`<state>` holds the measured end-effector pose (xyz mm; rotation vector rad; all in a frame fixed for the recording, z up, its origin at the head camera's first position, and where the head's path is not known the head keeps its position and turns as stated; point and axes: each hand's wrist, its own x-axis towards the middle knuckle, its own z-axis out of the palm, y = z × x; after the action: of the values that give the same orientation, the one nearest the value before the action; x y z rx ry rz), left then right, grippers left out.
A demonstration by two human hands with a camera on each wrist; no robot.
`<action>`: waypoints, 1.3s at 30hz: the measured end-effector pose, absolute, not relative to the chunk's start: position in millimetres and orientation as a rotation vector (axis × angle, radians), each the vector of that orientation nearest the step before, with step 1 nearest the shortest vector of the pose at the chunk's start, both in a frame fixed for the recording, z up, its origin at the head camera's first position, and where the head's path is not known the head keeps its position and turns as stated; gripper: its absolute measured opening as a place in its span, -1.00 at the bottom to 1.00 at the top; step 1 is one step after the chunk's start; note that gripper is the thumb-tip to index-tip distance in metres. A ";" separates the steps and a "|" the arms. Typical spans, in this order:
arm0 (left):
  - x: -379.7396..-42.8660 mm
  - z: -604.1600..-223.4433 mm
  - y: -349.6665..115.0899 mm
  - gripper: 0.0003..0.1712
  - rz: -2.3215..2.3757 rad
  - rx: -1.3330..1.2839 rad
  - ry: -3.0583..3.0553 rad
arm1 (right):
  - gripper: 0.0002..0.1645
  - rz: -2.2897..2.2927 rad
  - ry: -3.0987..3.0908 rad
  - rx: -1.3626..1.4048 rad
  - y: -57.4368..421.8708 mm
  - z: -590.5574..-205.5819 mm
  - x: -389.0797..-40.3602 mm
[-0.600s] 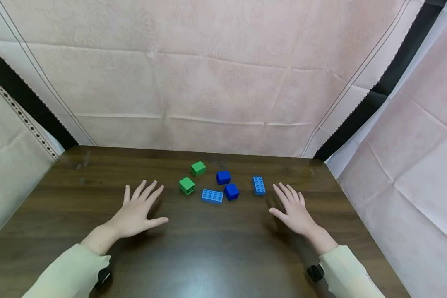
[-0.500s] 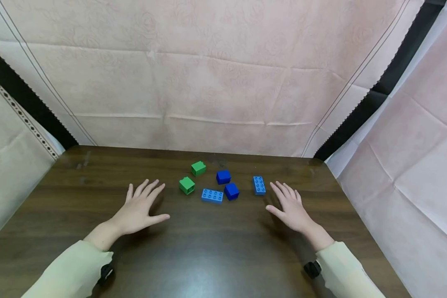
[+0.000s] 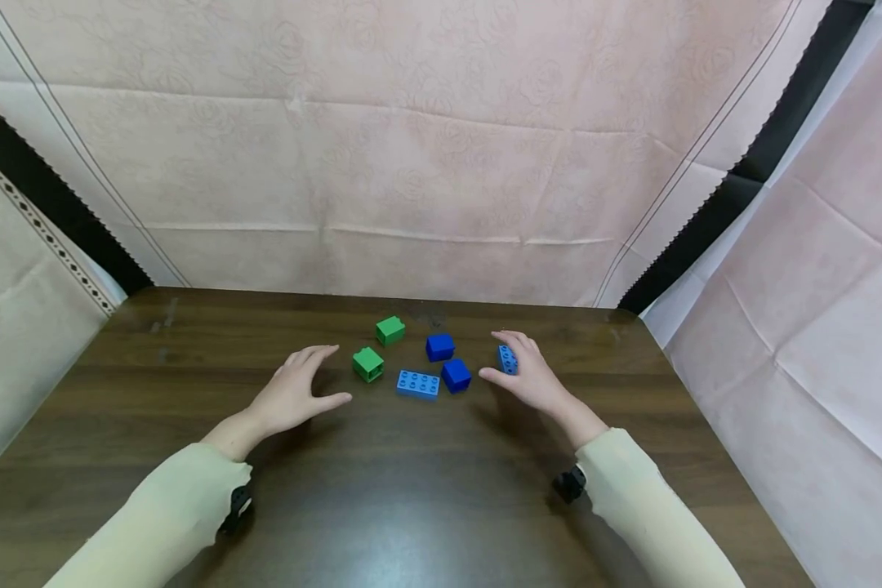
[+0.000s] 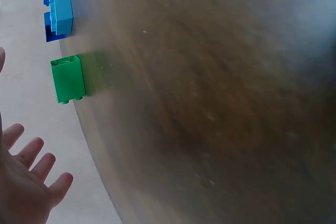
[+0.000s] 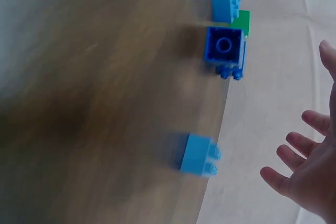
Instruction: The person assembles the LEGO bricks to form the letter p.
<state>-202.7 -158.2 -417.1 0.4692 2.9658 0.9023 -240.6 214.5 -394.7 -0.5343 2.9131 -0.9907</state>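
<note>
Above the table's right part my right hand (image 3: 529, 378) hovers with its fingers spread, partly covering a light-blue building brick (image 3: 506, 359) in the head view. In the right wrist view a gap shows between that hand (image 5: 310, 166) and the light-blue brick (image 5: 197, 154). Left of the bricks, my left hand (image 3: 290, 398) holds nothing, its thumb pointing right. Nearest to it stands a green brick (image 3: 367, 365), with a second green brick (image 3: 390, 330) farther back. Two dark-blue bricks (image 3: 456, 376) and another light-blue brick (image 3: 418, 384) lie between the hands.
All the bricks lie on a dark brown wooden table (image 3: 382, 490). Pale cloth (image 3: 426, 163) hangs behind and on both sides, with black strips at the corners. Each sleeve end carries a small black device (image 3: 569, 484).
My right hand has moved left and forward, over the right light-blue brick. My left hand has shifted right and slightly forward, its fingers closer together. The bricks keep their places.
</note>
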 end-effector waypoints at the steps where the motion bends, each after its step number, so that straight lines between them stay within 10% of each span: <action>1: -204.9 -417.0 -156.9 -0.05 0.916 0.467 2.960 | -0.16 -1.015 2.898 -0.521 210.6 -393.3 -243.2; 39: -253.1 -437.3 -127.7 -0.21 1.107 0.448 2.780 | -0.22 -1.208 2.698 -0.371 171.2 -417.8 -268.8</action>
<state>-253.1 -127.7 -437.3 0.4480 2.7797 1.1072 -268.8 171.2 -417.8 -0.3710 2.6978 -1.2077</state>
